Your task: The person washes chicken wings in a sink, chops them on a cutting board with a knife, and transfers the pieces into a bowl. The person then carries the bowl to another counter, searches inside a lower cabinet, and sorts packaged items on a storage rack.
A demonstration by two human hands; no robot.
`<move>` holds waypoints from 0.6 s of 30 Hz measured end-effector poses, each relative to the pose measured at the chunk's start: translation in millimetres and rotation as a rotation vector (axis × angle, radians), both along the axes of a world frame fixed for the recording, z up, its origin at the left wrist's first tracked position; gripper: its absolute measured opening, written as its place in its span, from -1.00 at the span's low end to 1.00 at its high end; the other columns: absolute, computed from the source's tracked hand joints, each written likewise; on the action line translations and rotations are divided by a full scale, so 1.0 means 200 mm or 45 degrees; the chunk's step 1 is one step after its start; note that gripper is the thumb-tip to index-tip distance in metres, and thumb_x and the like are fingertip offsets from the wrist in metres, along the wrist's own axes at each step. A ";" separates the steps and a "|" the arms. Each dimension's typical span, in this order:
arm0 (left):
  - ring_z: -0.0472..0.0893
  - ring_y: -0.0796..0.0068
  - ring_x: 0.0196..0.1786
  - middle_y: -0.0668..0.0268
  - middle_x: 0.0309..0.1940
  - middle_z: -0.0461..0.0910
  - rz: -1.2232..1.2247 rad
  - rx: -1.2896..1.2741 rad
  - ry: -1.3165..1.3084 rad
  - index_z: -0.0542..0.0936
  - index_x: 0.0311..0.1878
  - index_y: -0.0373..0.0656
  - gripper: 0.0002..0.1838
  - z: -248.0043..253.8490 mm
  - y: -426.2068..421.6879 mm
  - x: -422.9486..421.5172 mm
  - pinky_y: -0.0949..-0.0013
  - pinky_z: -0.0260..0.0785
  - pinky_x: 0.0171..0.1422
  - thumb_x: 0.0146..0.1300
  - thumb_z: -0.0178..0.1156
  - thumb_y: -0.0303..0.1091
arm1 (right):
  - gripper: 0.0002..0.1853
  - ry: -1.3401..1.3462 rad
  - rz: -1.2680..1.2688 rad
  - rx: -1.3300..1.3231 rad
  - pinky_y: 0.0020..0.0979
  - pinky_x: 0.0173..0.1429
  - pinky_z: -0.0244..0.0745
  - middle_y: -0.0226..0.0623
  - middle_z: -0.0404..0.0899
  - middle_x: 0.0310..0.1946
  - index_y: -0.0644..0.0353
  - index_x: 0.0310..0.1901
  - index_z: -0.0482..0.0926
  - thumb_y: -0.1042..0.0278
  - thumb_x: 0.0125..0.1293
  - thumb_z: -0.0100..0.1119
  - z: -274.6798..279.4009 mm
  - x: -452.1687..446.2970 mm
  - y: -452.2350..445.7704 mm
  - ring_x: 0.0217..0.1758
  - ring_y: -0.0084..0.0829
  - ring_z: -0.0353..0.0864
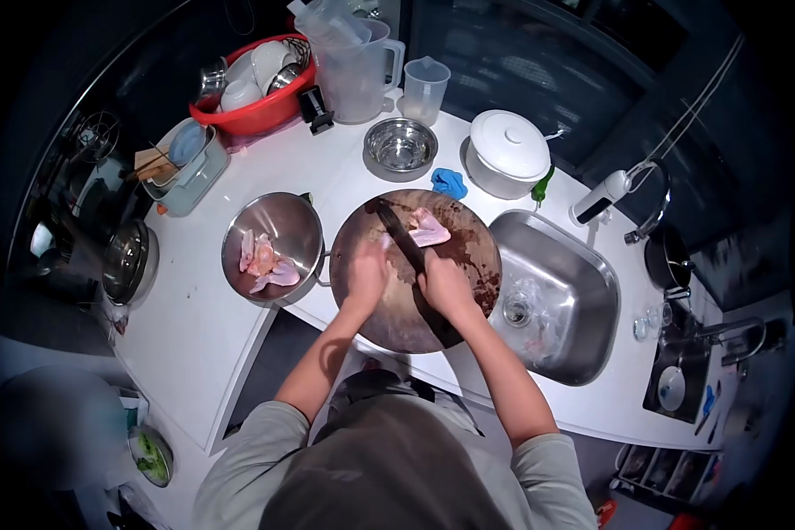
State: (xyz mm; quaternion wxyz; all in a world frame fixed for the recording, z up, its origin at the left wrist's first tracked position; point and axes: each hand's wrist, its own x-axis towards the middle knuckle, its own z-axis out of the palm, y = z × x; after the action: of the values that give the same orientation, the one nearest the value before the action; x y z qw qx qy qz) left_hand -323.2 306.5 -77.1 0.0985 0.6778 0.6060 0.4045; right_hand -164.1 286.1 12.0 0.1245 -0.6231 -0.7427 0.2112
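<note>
A round wooden chopping board [371, 327] lies in front of me, its right side wet and stained. My right hand [444, 284] is closed round the handle of a dark cleaver [401, 233], whose blade slants across the board to the upper left. My left hand [367, 272] is over the board's left part, left of the blade. Its fingers are smeared by motion, and whether they grip anything is unclear. Just right of the blade lies a raw chicken wing [429, 230]. Left of the board, a steel bowl [295, 221] holds several raw chicken pieces [266, 264].
A steel sink [599, 305] adjoins the board's right side. Behind the board stand a metal basin [400, 148], a blue cloth [449, 183] and a lidded white pot [509, 146], with a green pepper [543, 187] beside it. A red tub [265, 117] of dishes sits farther back left.
</note>
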 end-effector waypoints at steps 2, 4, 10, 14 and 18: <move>0.55 -0.02 -0.22 0.04 -0.27 0.49 0.042 -0.090 -0.002 0.60 -0.10 -0.30 -0.80 0.05 0.01 -0.10 0.08 0.42 -0.10 0.23 0.13 -0.47 | -0.71 -0.062 0.036 -0.049 0.09 -0.13 0.53 0.17 0.61 -0.41 0.32 -0.12 0.42 0.37 0.16 0.17 0.04 0.08 -0.12 -0.25 0.16 0.64; 0.53 0.01 -0.13 0.06 -0.25 0.49 0.035 -0.168 0.062 0.61 -0.08 -0.27 -0.78 0.10 0.00 -0.11 0.07 0.38 0.00 0.21 0.13 -0.49 | -0.73 -0.083 0.026 -0.042 0.08 -0.14 0.53 0.15 0.60 -0.43 0.29 -0.14 0.44 0.37 0.16 0.17 0.07 0.16 -0.23 -0.28 0.15 0.63; 0.42 -0.07 0.18 0.01 0.02 0.51 -0.245 0.174 0.212 0.55 0.10 -0.21 -0.58 0.19 0.18 -0.01 0.05 0.24 0.30 0.12 0.10 -0.59 | -0.80 0.112 -0.179 -0.016 0.02 -0.18 0.49 0.12 0.59 -0.46 0.27 -0.22 0.51 0.38 0.14 0.17 0.08 0.43 -0.48 -0.32 0.13 0.61; 0.45 0.00 0.21 0.05 0.10 0.52 -0.838 0.035 0.284 0.55 0.11 -0.22 -0.53 0.13 0.46 0.09 0.09 0.26 0.33 0.05 0.09 -0.60 | -0.81 0.333 -0.425 -0.051 -0.02 -0.22 0.46 0.14 0.57 -0.48 0.28 -0.21 0.55 0.45 0.13 0.14 0.13 0.49 -0.53 -0.33 0.13 0.60; 0.55 0.07 0.06 0.03 -0.07 0.60 -1.056 -0.219 0.386 0.62 0.00 -0.20 -0.60 0.18 0.54 0.15 0.16 0.38 0.18 0.01 0.14 -0.52 | -0.80 0.374 -0.557 0.008 -0.05 -0.23 0.45 0.15 0.57 -0.47 0.32 -0.20 0.55 0.48 0.13 0.12 0.14 0.54 -0.55 -0.33 0.13 0.60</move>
State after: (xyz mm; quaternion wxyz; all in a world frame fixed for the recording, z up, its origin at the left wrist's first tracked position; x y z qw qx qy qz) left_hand -292.5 413.8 -41.2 0.2185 0.9043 0.3222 0.1752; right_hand -56.3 176.5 39.2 0.2754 -0.7313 -0.5648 0.2651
